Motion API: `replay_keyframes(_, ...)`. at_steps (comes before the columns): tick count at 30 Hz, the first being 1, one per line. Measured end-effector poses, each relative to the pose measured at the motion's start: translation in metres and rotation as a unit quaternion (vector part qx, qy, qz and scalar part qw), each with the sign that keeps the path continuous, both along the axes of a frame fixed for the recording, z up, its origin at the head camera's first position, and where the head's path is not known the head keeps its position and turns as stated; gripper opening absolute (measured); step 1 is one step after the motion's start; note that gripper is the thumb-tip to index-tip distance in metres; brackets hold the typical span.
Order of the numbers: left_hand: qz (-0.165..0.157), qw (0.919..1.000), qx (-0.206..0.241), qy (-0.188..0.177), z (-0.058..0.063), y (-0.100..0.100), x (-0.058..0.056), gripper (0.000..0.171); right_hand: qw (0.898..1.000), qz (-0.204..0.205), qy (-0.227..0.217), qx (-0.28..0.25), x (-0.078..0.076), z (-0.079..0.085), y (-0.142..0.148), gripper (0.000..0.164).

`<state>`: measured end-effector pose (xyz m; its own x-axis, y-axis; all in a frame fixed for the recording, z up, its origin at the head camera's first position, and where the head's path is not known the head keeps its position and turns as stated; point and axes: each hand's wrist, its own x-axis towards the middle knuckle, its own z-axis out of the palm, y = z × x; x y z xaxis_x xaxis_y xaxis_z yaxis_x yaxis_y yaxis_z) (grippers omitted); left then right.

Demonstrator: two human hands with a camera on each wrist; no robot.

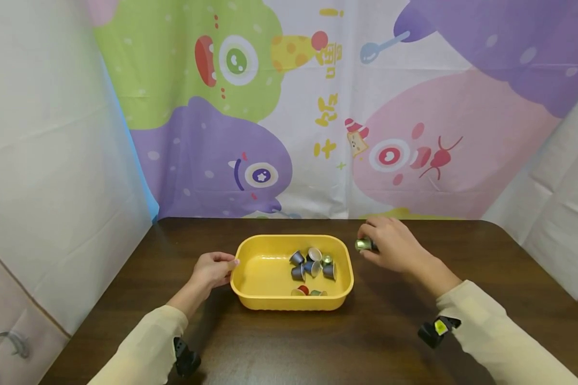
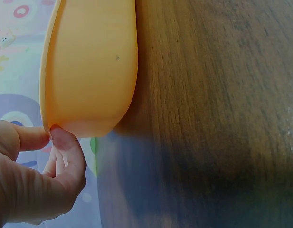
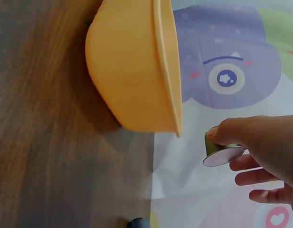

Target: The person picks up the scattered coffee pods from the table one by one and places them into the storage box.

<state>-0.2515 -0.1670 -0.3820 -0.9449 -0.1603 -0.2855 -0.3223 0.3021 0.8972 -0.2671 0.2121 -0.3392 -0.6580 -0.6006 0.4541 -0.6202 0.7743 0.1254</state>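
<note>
A yellow tub stands on the table with several coffee capsules inside, mostly dark blue ones, plus a green one and a red one. Thumb and fingers of my left hand pinch the tub's left rim; the left wrist view shows this hand at the tub's end. Just off the right rim, my right hand holds a green coffee capsule between thumb and fingers. In the right wrist view that capsule has its pale lid facing down.
A dark round object, partly cut off, shows at the bottom of the right wrist view. The brown wooden table extends around the tub. Behind it hangs a cloth with cartoon monsters, and white sheets hang at the sides.
</note>
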Motion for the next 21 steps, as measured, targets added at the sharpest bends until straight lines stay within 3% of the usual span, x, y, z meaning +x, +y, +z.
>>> replay_keyframes(11, 0.005, 1.0000, -0.004, -0.002, -0.001, 0.000, -0.002, 0.027, 1.000, -0.001, -0.022, 0.023, 0.001, 0.012, -0.010, 0.025)
replay_keyframes(21, 0.003, 1.0000, -0.002, 0.000, -0.001, 0.000, -0.001, 0.027, 0.996, -0.017, -0.074, 0.045, 0.001, 0.023, -0.018, 0.024)
